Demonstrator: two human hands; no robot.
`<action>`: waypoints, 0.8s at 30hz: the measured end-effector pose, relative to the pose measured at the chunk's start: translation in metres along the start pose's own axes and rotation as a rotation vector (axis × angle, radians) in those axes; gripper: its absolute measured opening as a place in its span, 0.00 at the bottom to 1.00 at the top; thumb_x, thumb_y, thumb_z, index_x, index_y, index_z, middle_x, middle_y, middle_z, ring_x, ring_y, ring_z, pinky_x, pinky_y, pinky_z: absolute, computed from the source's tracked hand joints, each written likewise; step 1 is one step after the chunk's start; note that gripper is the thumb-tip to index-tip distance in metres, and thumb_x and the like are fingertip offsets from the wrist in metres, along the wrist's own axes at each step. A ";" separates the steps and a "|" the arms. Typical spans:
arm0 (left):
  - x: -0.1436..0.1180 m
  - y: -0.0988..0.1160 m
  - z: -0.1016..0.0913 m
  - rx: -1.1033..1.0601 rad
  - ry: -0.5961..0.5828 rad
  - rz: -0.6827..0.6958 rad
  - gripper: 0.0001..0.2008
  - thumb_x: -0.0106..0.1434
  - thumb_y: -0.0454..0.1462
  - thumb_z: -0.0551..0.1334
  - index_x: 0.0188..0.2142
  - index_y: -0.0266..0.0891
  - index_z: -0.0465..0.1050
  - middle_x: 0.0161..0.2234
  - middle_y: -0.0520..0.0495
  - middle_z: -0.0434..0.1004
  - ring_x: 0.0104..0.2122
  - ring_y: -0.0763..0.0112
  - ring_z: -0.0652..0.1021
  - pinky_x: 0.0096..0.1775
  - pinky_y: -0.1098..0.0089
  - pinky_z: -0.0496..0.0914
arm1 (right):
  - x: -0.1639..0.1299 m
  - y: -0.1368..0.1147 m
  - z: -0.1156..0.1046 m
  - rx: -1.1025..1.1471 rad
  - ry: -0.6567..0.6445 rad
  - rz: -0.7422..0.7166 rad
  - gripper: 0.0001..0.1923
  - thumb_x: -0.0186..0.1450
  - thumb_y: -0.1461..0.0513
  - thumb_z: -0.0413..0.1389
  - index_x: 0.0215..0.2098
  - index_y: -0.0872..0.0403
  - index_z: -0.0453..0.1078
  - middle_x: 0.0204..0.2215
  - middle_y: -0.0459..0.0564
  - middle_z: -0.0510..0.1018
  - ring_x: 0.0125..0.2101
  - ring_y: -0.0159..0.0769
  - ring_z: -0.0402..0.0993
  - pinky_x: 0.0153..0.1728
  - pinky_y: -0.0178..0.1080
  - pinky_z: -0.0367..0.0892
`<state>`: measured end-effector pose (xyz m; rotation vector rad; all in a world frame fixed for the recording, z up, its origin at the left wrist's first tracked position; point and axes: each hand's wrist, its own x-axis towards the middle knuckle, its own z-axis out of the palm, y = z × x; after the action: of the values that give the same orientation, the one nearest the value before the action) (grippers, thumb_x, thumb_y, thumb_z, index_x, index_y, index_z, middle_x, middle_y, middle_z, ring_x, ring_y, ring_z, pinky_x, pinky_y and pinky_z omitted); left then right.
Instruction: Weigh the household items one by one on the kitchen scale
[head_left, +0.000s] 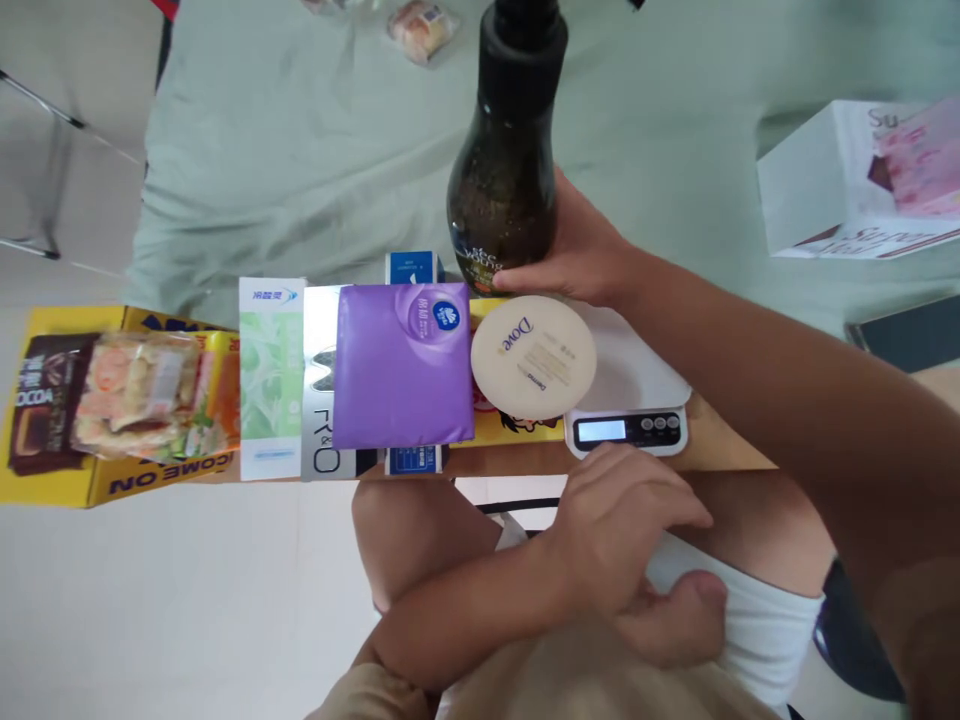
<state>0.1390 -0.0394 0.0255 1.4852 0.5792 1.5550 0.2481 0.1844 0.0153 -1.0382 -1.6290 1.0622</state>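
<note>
My right hand (pixel 589 250) reaches in from the right and grips the lower part of a dark pump bottle (pixel 502 180) filled with speckled dark liquid. The bottle stands upright just behind a white kitchen scale (pixel 637 385). A round cream Dove tub (pixel 534 355) lies at the scale's left edge, overlapping it. My left hand (pixel 622 530) rests on my lap just in front of the scale's display, fingers loosely bent, holding nothing.
Left of the tub lie a purple tissue pack (pixel 405 365), a silver box (pixel 319 440), a green-white tissue pack (pixel 271 375) and a blue box (pixel 411 268). A yellow box (pixel 112 480) holds a snack bag (pixel 142 395) and a cocoa pack (pixel 45 400). A white box (pixel 847 180) sits far right on the pale green cloth (pixel 300 150).
</note>
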 end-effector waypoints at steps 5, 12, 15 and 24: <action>-0.004 -0.004 -0.003 0.012 -0.038 -0.025 0.15 0.69 0.49 0.54 0.46 0.42 0.65 0.30 0.50 0.73 0.28 0.70 0.74 0.31 0.66 0.68 | 0.013 0.009 -0.008 0.038 -0.207 0.030 0.45 0.35 0.47 0.79 0.46 0.50 0.68 0.43 0.42 0.82 0.50 0.39 0.80 0.53 0.49 0.80; -0.003 -0.009 -0.001 0.037 -0.074 0.045 0.12 0.68 0.47 0.56 0.43 0.41 0.65 0.28 0.51 0.72 0.27 0.71 0.72 0.30 0.67 0.66 | 0.024 0.019 -0.019 -0.054 -0.275 0.018 0.42 0.38 0.47 0.79 0.45 0.52 0.68 0.40 0.41 0.80 0.47 0.32 0.78 0.53 0.45 0.80; -0.003 -0.006 0.000 0.029 -0.083 0.079 0.10 0.66 0.44 0.58 0.41 0.40 0.66 0.28 0.52 0.72 0.26 0.73 0.72 0.30 0.69 0.66 | 0.010 0.017 -0.027 -0.050 -0.310 0.145 0.45 0.39 0.56 0.79 0.52 0.52 0.69 0.47 0.44 0.82 0.43 0.30 0.79 0.45 0.40 0.81; -0.004 -0.006 -0.010 0.048 -0.304 -0.009 0.14 0.72 0.44 0.53 0.32 0.41 0.65 0.24 0.51 0.71 0.25 0.72 0.71 0.31 0.66 0.66 | -0.163 -0.122 -0.063 -0.870 0.180 -0.134 0.09 0.70 0.58 0.58 0.32 0.47 0.77 0.25 0.45 0.80 0.26 0.31 0.73 0.28 0.39 0.66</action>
<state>0.1310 -0.0373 0.0162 1.7123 0.4464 1.2823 0.3269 0.0085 0.1068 -1.4840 -2.0086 0.1159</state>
